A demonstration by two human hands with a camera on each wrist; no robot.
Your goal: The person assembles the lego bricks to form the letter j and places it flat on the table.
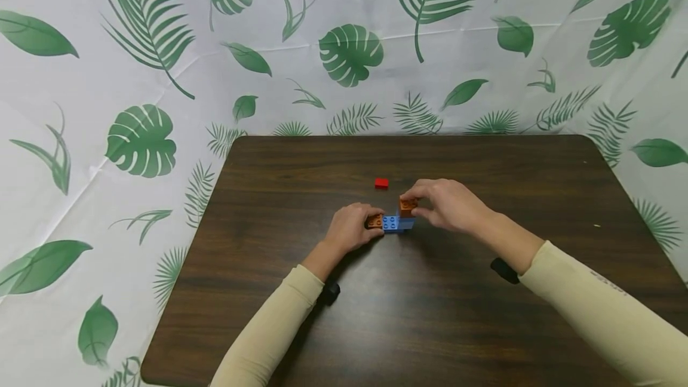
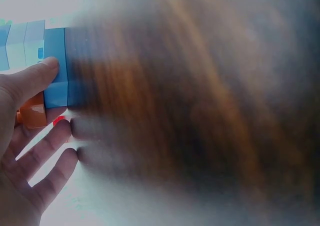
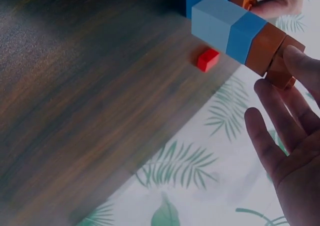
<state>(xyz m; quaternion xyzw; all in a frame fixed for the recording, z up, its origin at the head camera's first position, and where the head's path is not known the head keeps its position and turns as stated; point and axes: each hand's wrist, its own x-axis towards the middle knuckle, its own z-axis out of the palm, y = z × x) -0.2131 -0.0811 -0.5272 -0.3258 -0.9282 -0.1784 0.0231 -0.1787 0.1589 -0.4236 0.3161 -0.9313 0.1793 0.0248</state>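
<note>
Leaf-print cloth (image 1: 344, 52) hangs behind and to both sides of a dark wood surface (image 1: 430, 315); everything in play sits near its middle.

Build so far, as far as the views show: a small block stack (image 1: 396, 221) w/ a blue base on the surface, pale blue and blue bricks rising from it, and an orange-brown brick (image 1: 407, 205) at the top on the right side. A second orange brick (image 1: 374, 221) sits low at the left end of the base.

Left hand (image 1: 352, 229) is wrapped round that left end, fingers (image 2: 35, 76) curled onto the blue base and the low orange brick, steadying it. Right hand (image 1: 448, 203) pinches the top orange-brown brick, thumb and fingers (image 3: 300, 61) closed on it from the right; the other fingers hang loose and spread. Can't tell if that brick is fully seated or only being pressed on; the right wrist view shows it in line w/ the column but slightly stepped at the end.

Left over: one small red brick (image 1: 381, 183) lies loose on the surface, just beyond the stack, apart from both hands, untouched. No other loose pieces visible.

My read: most of the stacking is done, top piece is in hand, red brick is prob. the only piece not yet used.
</note>
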